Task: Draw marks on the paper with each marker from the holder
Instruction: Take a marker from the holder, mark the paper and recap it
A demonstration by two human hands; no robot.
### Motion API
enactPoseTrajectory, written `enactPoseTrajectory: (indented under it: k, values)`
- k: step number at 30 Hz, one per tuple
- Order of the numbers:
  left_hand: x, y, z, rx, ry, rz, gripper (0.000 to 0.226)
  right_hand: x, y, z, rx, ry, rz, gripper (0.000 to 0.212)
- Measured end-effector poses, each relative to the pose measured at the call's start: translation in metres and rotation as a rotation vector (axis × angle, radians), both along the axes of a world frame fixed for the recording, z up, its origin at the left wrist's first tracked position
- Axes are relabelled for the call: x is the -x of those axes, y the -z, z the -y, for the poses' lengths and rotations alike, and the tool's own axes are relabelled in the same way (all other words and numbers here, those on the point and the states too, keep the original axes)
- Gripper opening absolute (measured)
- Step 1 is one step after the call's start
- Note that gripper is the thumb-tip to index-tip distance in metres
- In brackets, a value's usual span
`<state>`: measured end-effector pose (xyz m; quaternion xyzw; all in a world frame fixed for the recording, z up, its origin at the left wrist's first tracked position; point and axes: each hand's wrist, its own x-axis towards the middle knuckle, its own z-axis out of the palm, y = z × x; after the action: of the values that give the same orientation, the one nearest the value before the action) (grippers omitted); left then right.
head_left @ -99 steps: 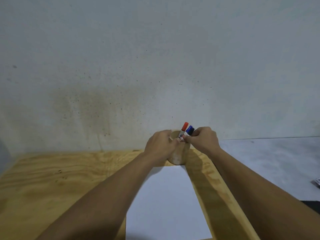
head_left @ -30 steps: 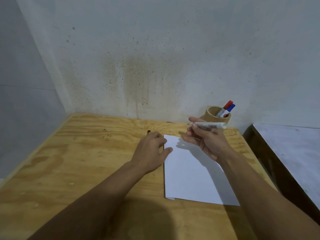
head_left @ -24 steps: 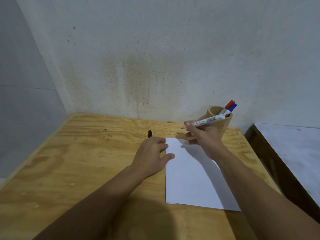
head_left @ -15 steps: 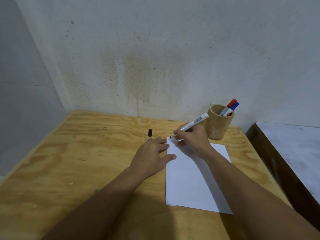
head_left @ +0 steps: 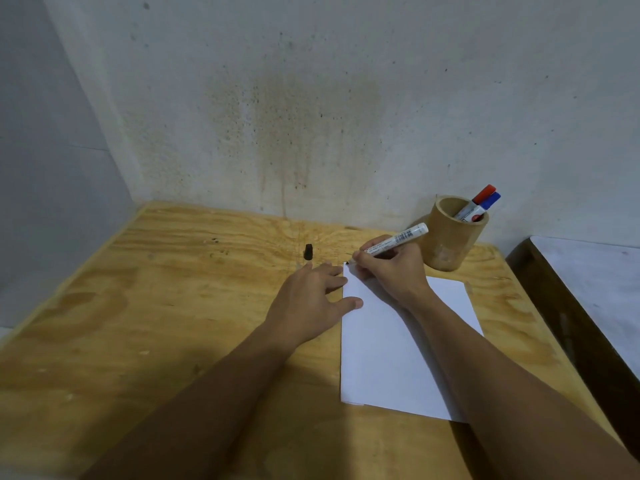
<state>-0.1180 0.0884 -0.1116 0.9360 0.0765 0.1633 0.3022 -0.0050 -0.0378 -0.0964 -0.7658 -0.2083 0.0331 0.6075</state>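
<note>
A white sheet of paper (head_left: 388,355) lies on the plywood table (head_left: 173,306). My right hand (head_left: 391,268) grips an uncapped white marker (head_left: 398,240), its dark tip touching the paper's far left corner. My left hand (head_left: 311,299) lies flat with fingers spread at the paper's left edge, thumb on the sheet. A black cap (head_left: 308,251) stands on the table just beyond my left fingers. The round wooden holder (head_left: 450,240) stands behind my right hand with a red-capped marker (head_left: 479,199) and a blue-capped marker (head_left: 488,204) in it.
A stained wall rises right behind the table, with a corner at the left. A second grey-topped surface (head_left: 595,282) stands to the right across a dark gap. The plywood's right edge runs close to the paper.
My right hand has brought the marker down from in front of the holder to the paper's far left corner. My left hand let go of the black cap and settled at the paper's edge.
</note>
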Motion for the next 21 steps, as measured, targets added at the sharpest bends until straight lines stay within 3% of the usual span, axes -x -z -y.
enactPoseTrajectory:
  k: [21]
  values:
    - [-0.0012, -0.0018, 0.0000, -0.010, -0.002, -0.002, 0.058, -0.0028, 0.0031, -0.0008, 0.002, -0.046, 0.005, 0.008]
